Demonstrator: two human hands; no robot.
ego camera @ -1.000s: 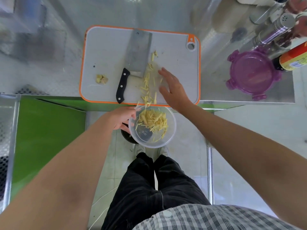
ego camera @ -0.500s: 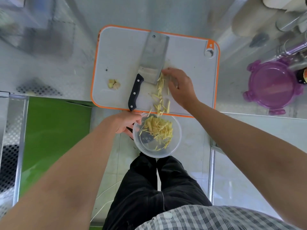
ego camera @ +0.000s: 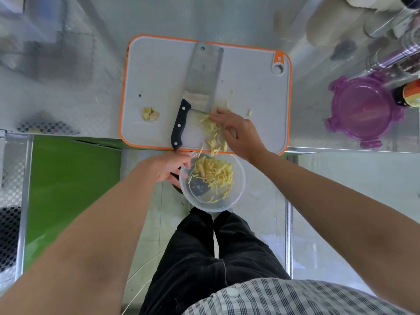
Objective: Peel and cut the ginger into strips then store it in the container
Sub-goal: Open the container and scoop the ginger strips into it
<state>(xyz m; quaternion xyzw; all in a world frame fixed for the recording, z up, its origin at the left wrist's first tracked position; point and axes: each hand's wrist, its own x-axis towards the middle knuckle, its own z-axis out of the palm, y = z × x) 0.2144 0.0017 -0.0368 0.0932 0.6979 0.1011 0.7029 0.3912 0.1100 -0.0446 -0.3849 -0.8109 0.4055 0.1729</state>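
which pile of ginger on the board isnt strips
The small lumpy pile left of the cleaver handle, lying apart. The other ginger on the cutting board is thin strips at the right hand.

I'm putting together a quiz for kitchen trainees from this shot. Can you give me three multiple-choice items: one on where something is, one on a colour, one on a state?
1. Where does the cleaver lie?
A) on the cutting board
B) on the floor
C) in a sink

2. What colour is the board's rim?
A) green
B) orange
C) blue

3. What state is the clear container in?
A) closed with a lid
B) uncovered, with ginger strips inside
C) uncovered and empty

Answers:
1 A: its blade and black handle lie flat on the board.
2 B: orange edging runs round the grey board.
3 B: the left hand holds it uncovered at the board's near edge, a pile of strips inside, and the right hand touches the strips left on the board.
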